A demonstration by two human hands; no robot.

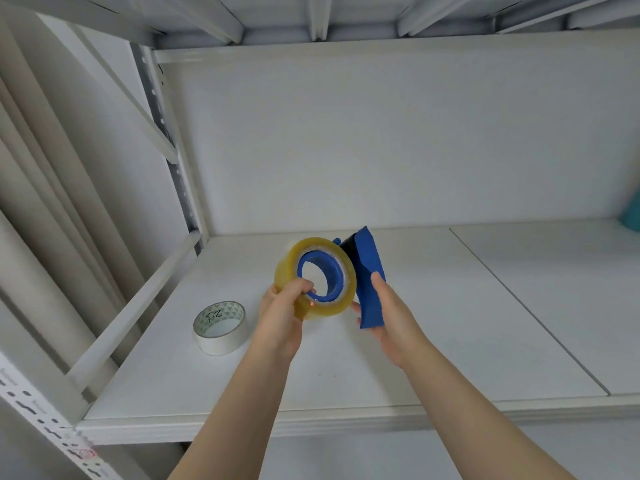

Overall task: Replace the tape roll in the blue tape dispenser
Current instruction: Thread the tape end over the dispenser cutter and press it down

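Our left hand [282,306] fingers gripped the yellow tape roll [313,277] on the blue tape dispenser [369,278], clasped by our right hand [391,311]; we judged seating unfinished.

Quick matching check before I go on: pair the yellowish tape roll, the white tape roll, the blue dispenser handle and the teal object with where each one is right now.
Things:
1. yellowish tape roll
2. white tape roll
3. blue dispenser handle
4. teal object

Places:
A. lying flat on the shelf
B. at the frame's right edge
C. on the dispenser's blue hub, gripped by the left hand
D. held in the right hand

Pairs: 1-C, 2-A, 3-D, 4-B
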